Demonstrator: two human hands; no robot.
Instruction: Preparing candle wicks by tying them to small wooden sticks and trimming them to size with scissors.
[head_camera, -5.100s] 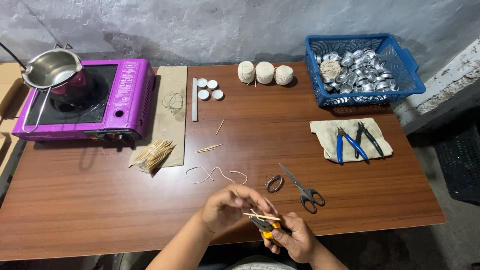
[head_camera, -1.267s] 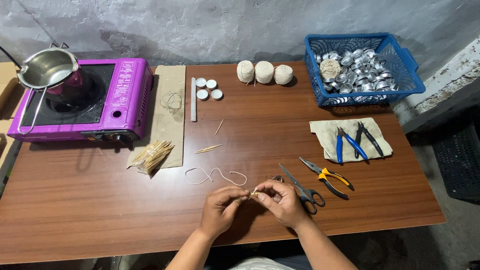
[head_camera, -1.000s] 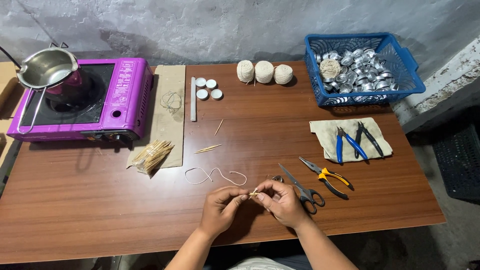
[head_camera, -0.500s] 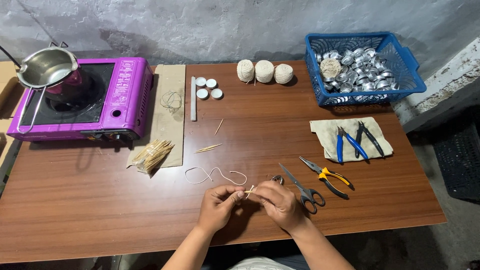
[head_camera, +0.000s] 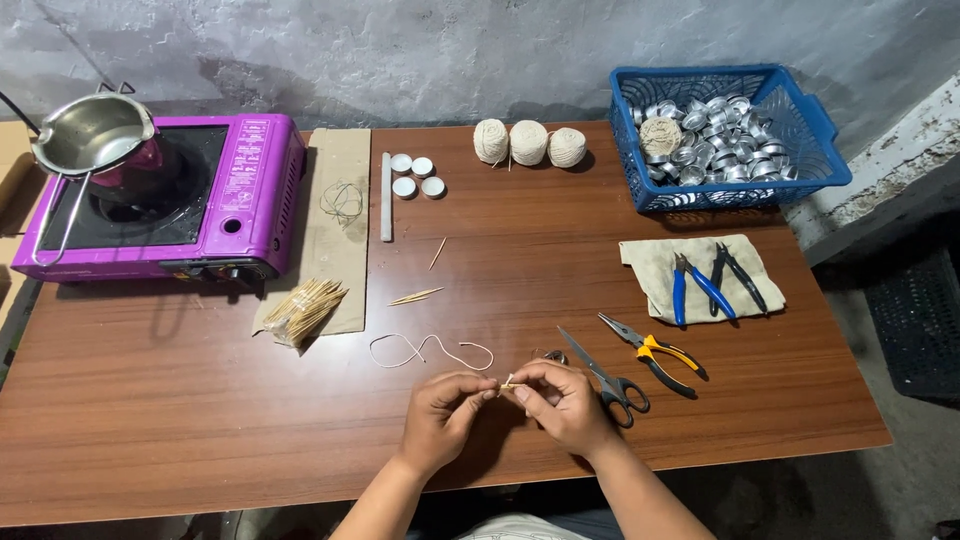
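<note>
Your right hand (head_camera: 562, 403) hides most of the small dark wire coil (head_camera: 552, 356) behind it. The thin wooden stick (head_camera: 506, 384) pinched between your fingertips is too small to make out. The steel saucepan (head_camera: 88, 135) is cut by the left edge.

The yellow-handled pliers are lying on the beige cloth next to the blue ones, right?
Not quite. In the head view the yellow-handled pliers lie on the bare table, beside the scissors. Only the blue pliers and a dark pair rest on the beige cloth.
</note>
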